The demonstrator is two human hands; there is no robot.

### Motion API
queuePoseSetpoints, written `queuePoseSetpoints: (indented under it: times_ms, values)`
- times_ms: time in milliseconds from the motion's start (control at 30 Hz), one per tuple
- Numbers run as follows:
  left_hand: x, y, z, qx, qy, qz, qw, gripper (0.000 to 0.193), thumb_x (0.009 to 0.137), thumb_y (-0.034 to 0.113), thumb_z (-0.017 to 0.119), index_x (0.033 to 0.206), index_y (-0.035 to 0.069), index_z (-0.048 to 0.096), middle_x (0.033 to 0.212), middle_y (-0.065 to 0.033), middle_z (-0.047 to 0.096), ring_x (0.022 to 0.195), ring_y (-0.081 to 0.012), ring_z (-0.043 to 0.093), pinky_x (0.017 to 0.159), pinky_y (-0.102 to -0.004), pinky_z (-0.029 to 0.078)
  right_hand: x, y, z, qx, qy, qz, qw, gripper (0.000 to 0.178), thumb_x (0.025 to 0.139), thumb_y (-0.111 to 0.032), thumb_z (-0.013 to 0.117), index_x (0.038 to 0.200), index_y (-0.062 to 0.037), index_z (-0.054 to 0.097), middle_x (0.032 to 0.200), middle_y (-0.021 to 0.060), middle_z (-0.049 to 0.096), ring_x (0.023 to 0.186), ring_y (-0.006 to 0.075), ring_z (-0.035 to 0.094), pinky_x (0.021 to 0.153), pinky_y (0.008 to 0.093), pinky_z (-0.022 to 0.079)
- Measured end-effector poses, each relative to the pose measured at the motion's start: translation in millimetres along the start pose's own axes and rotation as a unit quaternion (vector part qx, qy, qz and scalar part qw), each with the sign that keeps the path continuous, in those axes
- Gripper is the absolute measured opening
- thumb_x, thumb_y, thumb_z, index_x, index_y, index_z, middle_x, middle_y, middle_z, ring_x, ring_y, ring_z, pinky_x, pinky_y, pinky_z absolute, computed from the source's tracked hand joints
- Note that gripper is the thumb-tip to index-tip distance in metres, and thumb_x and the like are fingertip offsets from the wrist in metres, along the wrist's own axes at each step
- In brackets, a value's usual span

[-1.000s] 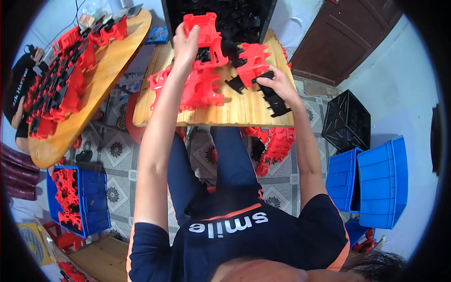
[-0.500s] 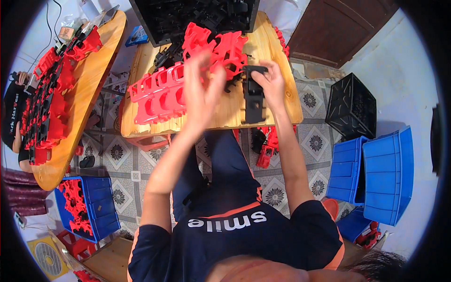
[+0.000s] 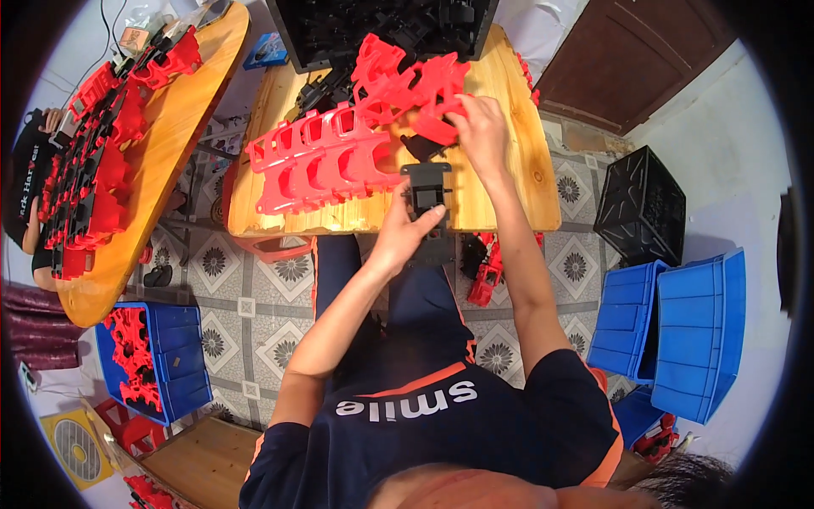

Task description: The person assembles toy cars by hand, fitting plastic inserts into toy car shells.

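Observation:
Near the table's front edge, my left hand grips a black plastic frame with a rectangular opening, its thumb across the face. The frame's lower end juts out over my legs. Further back and to the right, my right hand has its fingers closed on the edge of a red plastic housing at the near side of a loose red pile. A small black part lies just below that housing. To the left stand joined rows of red housings with arched openings.
A big black bin of black parts stands at the back of the wooden table. Another table at left carries red and black assemblies; a person is beyond it. Blue crates and a black crate stand at right.
The black frame has passed from my right hand to my left and come nearer to me. My right hand has moved over to the loose red pieces. The view has shifted slightly.

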State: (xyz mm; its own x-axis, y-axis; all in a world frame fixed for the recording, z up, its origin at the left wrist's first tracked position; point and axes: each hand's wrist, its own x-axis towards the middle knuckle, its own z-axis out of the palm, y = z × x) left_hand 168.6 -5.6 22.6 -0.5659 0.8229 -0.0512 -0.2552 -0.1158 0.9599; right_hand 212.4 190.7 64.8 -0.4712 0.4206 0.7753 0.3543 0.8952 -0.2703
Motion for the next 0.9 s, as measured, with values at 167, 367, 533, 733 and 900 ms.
queuePoseSetpoints:
  times_ms: [167,367,533,733,900]
  values:
    - [36.7,-15.2,24.1,0.270,-0.014,0.128,0.954,0.060,0.079,0.018,0.078,0.125,-0.003,0.045,0.107,-0.0272,0.063,0.101,-0.0398,0.063,0.085,-0.0418,0.050,-4.3,25.1,-50.1,-0.030,0.106,0.076,0.991,0.031,0.082,-0.003,0.068,0.113,-0.0025,0.064,0.093,0.0106,0.068,0.092,0.0258,0.064,0.083,0.0353,0.050]
    - [73.6,-8.4,36.7,0.476,0.116,0.372,0.788,0.047,0.078,0.022,0.076,0.116,0.000,0.060,0.113,-0.0186,0.057,0.098,-0.0360,0.057,0.084,-0.0437,0.047,-26.8,62.6,-76.5,0.471,0.124,0.331,0.808,0.030,0.093,-0.010,0.063,0.119,0.0019,0.061,0.095,0.0051,0.068,0.084,0.0109,0.065,0.073,0.0240,0.054]
    - [15.7,78.8,37.3,0.404,0.027,0.414,0.815,0.075,0.071,0.038,0.080,0.132,0.006,0.053,0.121,-0.0202,0.059,0.108,-0.0359,0.057,0.091,-0.0457,0.045,-27.2,36.4,-160.8,0.426,-0.124,0.373,0.815,0.023,0.092,-0.007,0.062,0.112,0.0024,0.066,0.096,0.0071,0.068,0.089,0.0129,0.066,0.074,0.0263,0.055]
    - [-44.7,63.5,-12.1,-0.051,-0.390,-0.126,0.911,0.127,0.060,0.015,0.091,0.155,0.006,0.006,0.148,-0.0142,0.037,0.131,-0.0232,0.042,0.110,-0.0367,0.032,-48.0,-41.8,-148.1,0.451,-0.428,0.228,0.749,0.023,0.091,-0.014,0.064,0.107,0.0027,0.068,0.095,0.0077,0.070,0.088,0.0177,0.067,0.082,0.0303,0.053]
    - [-73.4,30.1,-45.3,-0.309,-0.203,-0.189,0.910,0.120,0.063,0.015,0.085,0.155,0.013,0.008,0.146,-0.0168,0.038,0.134,-0.0312,0.042,0.112,-0.0442,0.031,-60.2,-5.9,-88.3,0.431,-0.360,0.236,0.793,0.030,0.083,-0.020,0.072,0.106,0.0002,0.068,0.109,0.0099,0.065,0.098,0.0191,0.063,0.081,0.0311,0.051]
